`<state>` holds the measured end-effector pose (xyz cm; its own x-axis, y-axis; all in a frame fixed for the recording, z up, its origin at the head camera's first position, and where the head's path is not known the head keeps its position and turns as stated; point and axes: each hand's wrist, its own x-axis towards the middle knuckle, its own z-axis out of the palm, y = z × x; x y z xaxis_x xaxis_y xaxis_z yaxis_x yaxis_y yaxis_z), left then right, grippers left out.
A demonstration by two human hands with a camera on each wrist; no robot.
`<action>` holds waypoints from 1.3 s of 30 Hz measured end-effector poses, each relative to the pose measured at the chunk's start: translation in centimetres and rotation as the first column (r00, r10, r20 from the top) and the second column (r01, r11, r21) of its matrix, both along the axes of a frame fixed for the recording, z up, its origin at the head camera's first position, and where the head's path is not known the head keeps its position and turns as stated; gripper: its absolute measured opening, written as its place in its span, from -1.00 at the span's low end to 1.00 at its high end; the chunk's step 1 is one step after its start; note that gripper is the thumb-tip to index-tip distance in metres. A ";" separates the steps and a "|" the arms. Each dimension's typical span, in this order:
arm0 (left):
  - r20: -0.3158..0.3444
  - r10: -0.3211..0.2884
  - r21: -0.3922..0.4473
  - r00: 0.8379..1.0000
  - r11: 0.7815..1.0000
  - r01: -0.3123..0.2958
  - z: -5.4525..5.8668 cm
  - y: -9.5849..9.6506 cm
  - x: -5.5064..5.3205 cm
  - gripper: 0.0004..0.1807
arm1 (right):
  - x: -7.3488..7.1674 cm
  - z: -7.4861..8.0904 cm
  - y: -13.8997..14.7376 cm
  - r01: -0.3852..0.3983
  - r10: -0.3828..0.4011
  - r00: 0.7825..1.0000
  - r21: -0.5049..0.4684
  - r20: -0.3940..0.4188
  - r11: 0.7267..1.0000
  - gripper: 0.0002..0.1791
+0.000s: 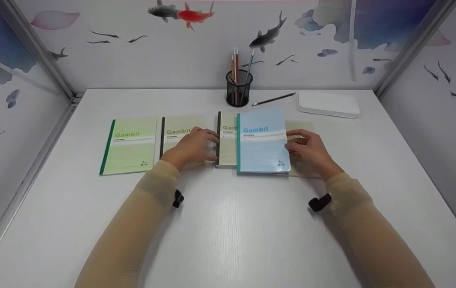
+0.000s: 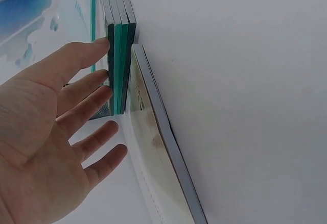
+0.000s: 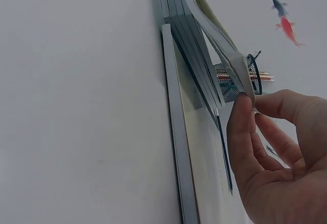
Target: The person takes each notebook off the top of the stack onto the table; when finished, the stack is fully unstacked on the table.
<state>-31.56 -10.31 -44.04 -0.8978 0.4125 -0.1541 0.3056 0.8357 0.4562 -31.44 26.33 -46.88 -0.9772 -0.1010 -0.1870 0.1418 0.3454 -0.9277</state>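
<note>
A blue notebook (image 1: 262,148) with a teal spine tilts above a stack of notebooks (image 2: 117,71). At its right edge my right hand (image 1: 310,150) pinches it between thumb and fingertips; in the right wrist view that corner bends upward. My left hand (image 1: 195,146) is at the left side of the stack, fingers spread and fairly straight, the fingertips at or touching the spines. Beneath the left hand lies a pale notebook (image 1: 167,126) with a dark spine. A yellow-green notebook (image 1: 228,154) shows under the blue one. Another pale notebook (image 1: 302,170) lies below the right hand, partly hidden.
At the far left lies a green notebook (image 1: 129,148). Toward the back stand a black mesh cup (image 1: 238,90) with several pencils, a loose dark pencil (image 1: 274,99) and a white case (image 1: 328,105). Printed panels border the white table (image 1: 228,232).
</note>
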 end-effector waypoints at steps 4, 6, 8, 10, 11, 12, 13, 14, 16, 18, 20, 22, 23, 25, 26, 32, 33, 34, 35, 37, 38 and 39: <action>0.001 0.002 0.003 1.000 1.000 -0.002 -0.1 0.1 0.0 -0.41 | 0.4 0.1 1.2 0.008 -0.007 1.000 -0.015 0.018 1.000 -0.47; 0.000 0.001 0.001 1.000 1.000 -0.001 -0.1 0.0 -0.1 -0.41 | 0.6 0.3 1.9 0.009 -0.007 0.999 -0.035 0.039 0.999 -0.47; -0.002 -0.004 0.001 1.000 1.000 0.004 -0.1 -0.1 -0.2 -0.41 | 0.8 0.4 2.6 0.011 -0.008 0.998 -0.056 0.062 0.998 -0.47; -0.007 -0.012 0.002 1.000 1.000 0.012 -0.1 -0.1 -0.2 -0.42 | 1.0 0.6 3.3 0.018 -0.011 0.997 -0.082 0.083 0.996 -0.47; -0.009 -0.014 0.004 1.000 1.000 0.014 -0.1 -0.2 -0.3 -0.42 | 1.1 0.6 3.7 0.020 -0.012 0.996 -0.089 0.090 0.996 -0.46; -0.009 -0.014 0.009 1.000 1.000 0.014 0.0 -0.2 -0.3 -0.42 | 1.2 0.7 4.2 0.024 -0.014 0.995 -0.100 0.098 0.995 -0.45; -0.011 -0.015 0.012 1.000 1.000 0.016 0.0 -0.3 -0.3 -0.42 | 1.3 0.7 4.6 0.027 -0.015 0.994 -0.111 0.105 0.993 -0.44; -0.012 -0.015 0.015 1.000 1.000 0.015 0.0 -0.3 -0.4 -0.42 | 1.4 0.7 5.1 0.031 -0.018 0.994 -0.118 0.111 0.993 -0.43; -0.010 -0.011 0.015 1.000 1.000 0.011 0.0 -0.2 -0.4 -0.42 | 1.6 0.8 6.1 0.038 -0.022 0.992 -0.136 0.120 0.990 -0.41; -0.013 -0.014 0.004 1.000 1.000 0.014 0.0 -0.2 -0.3 -0.42 | 1.8 0.9 7.2 0.048 -0.027 0.991 -0.166 0.128 0.985 -0.39; -0.008 -0.014 -0.007 1.000 1.000 0.014 0.0 0.0 -0.2 -0.42 | 2.0 1.1 8.4 0.058 -0.035 0.991 -0.178 0.132 0.982 -0.38; -0.001 -0.009 -0.009 1.000 1.000 0.009 0.0 0.0 -0.2 -0.41 | 2.3 1.4 9.6 0.076 -0.049 0.989 -0.195 0.138 0.978 -0.36; 0.002 -0.008 -0.007 1.000 1.000 0.008 0.0 0.1 -0.2 -0.41 | 2.4 1.6 10.3 0.085 -0.057 0.988 -0.198 0.141 0.976 -0.35; 0.017 0.011 0.007 1.000 1.000 -0.011 -0.1 0.0 -0.1 -0.41 | 2.6 1.9 11.6 0.105 -0.077 0.986 -0.192 0.151 0.976 -0.34; 0.020 0.016 0.013 1.000 1.000 -0.016 -0.1 0.0 -0.1 -0.40 | 2.6 2.0 12.2 0.117 -0.088 0.984 -0.191 0.156 0.975 -0.34; 0.028 0.018 0.021 0.999 1.000 -0.019 -0.2 -0.1 -0.1 -0.40 | 3.1 2.5 15.7 0.157 -0.126 0.974 -0.164 0.188 0.974 -0.29; 0.028 0.016 0.017 0.999 1.000 -0.017 -0.2 0.0 -0.1 -0.40 | 3.3 2.5 16.2 0.158 -0.127 0.973 -0.158 0.191 0.975 -0.28; 0.027 0.014 0.013 1.000 1.000 -0.014 -0.2 0.0 -0.1 -0.40 | 3.4 2.5 16.8 0.160 -0.129 0.973 -0.157 0.191 0.975 -0.29; 0.026 0.012 0.008 1.000 1.000 -0.012 -0.1 0.0 -0.2 -0.40 | 3.5 2.4 17.3 0.158 -0.127 0.973 -0.157 0.192 0.975 -0.30; 0.024 0.005 0.002 1.000 1.000 -0.005 -0.1 0.0 -0.2 -0.40 | 3.7 2.3 18.4 0.160 -0.127 0.974 -0.169 0.190 0.973 -0.36; 0.022 0.004 -0.001 1.000 1.000 -0.004 -0.1 0.1 -0.2 -0.40 | 3.7 2.3 18.9 0.162 -0.128 0.974 -0.176 0.189 0.971 -0.40; 0.020 0.000 -0.004 1.000 1.000 0.000 -0.1 0.1 -0.2 -0.40 | 3.8 2.2 19.4 0.162 -0.127 0.974 -0.182 0.188 0.970 -0.44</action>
